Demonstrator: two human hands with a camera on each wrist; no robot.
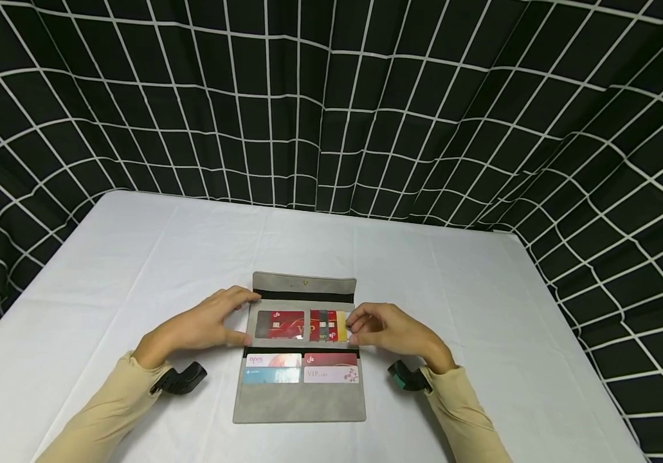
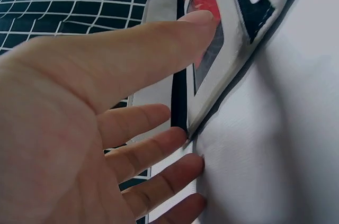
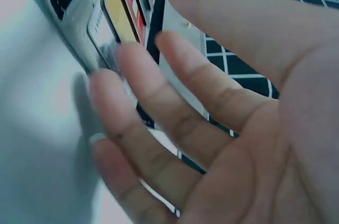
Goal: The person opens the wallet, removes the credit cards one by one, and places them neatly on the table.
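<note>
A grey wallet (image 1: 299, 404) lies unfolded on the white table, its top flap (image 1: 279, 283) with a small snap tilted up at the back. Two windows in its middle section show cards: a red card (image 1: 287, 324) on the left, and on the right several overlapping cards (image 1: 323, 326), red, dark and yellow. Below, several cards (image 1: 273, 375) sit in slots. My left hand (image 1: 209, 321) spreads at the wallet's left edge, its thumb (image 2: 198, 28) over the left window. At the right edge is my right hand (image 1: 391, 331), fingertips by a pale card (image 3: 101, 36); contact is unclear.
A white cloth (image 1: 470, 289) covers the table. Black curtains (image 1: 366, 116) with a white grid stand along the back and sides. A dark device is strapped at each wrist, on the left (image 1: 179, 379) and on the right (image 1: 409, 376).
</note>
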